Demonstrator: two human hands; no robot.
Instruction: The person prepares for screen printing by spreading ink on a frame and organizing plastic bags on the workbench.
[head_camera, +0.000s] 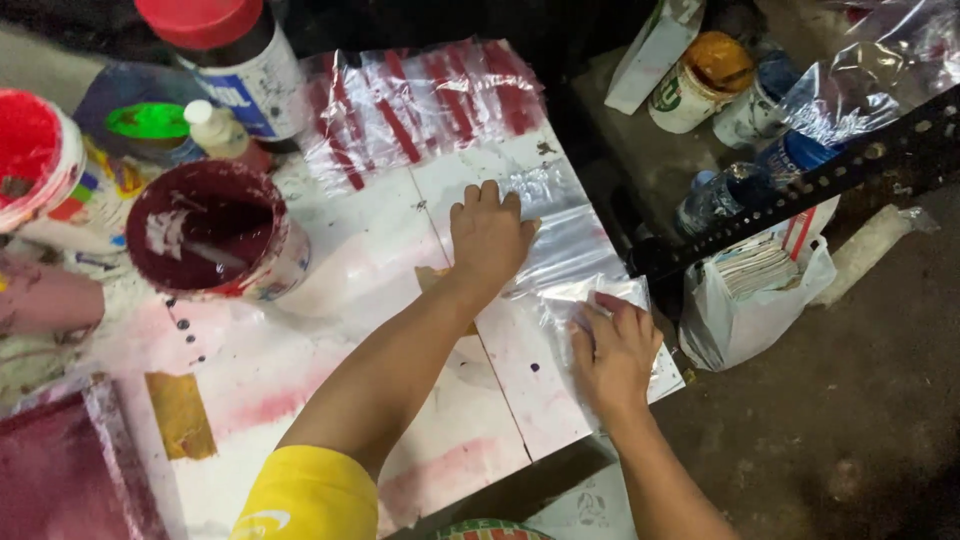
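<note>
Bright table, dark surroundings

Light falls from above onto the white table (330, 300), leaving the floor (850, 400) at right and the far edge dim. Glare streaks the clear plastic sheet (570, 240) and the far striped bags (420, 100). The near sleeve (305, 495) and left tubs (30, 150) look soft; the hands cast faint shadows.

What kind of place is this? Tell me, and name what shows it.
Probably a small hand-printing or paint workshop. An open tub of dark red paint stands on a stained white table, and both hands press flat on clear plastic bags, with red-striped printed ones behind.
</note>
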